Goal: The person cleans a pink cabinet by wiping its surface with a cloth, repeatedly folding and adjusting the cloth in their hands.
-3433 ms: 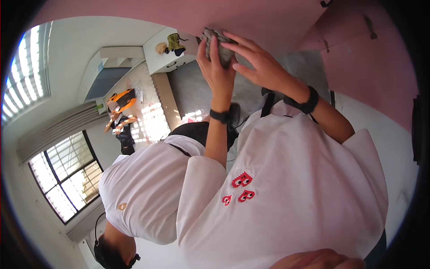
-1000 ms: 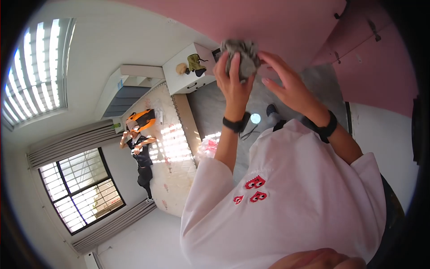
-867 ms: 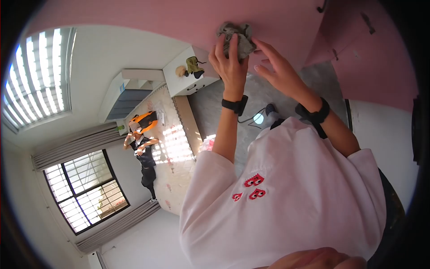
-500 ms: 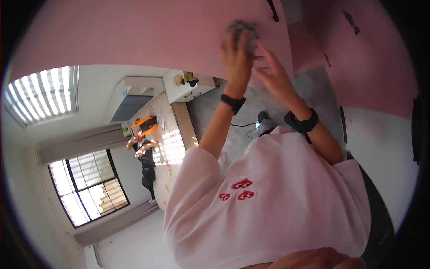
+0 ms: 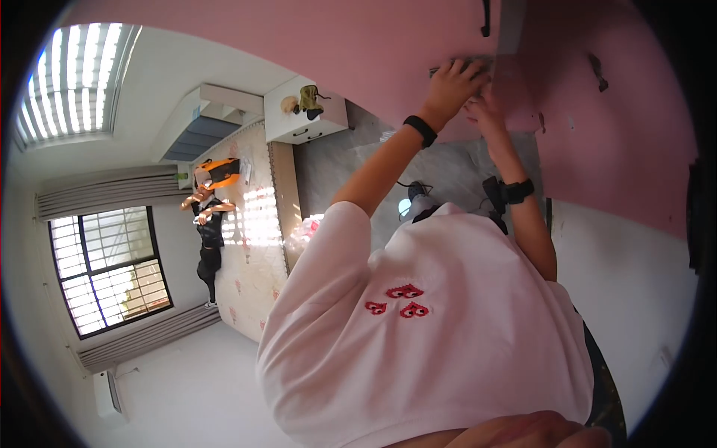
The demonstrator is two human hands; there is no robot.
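My left hand (image 5: 451, 86) lies over a grey cloth (image 5: 485, 60), fingers bent across it, pressing it to the pink cabinet door (image 5: 358, 52). Most of the cloth is hidden beneath that hand; its edges show above the fingers. Close below the left fingertips is my right hand (image 5: 485, 116), fingers loosely apart and partly covered. It seems to hold nothing, and I cannot tell whether it touches the cloth. A black door handle (image 5: 486, 19) sits above the hands.
Another pink door (image 5: 627, 142) with a handle (image 5: 598, 72) stands at the right. To the left are a white nightstand (image 5: 278, 128) with items on top, a bed (image 5: 254, 287), and a person (image 5: 210, 231) in dark clothes by the window (image 5: 112, 269). Grey floor (image 5: 328, 168) lies below.
My left hand and the cloth have moved right across the pink door, toward its edge by the handle. My right hand has come in close beside the left. The whole view has shifted.
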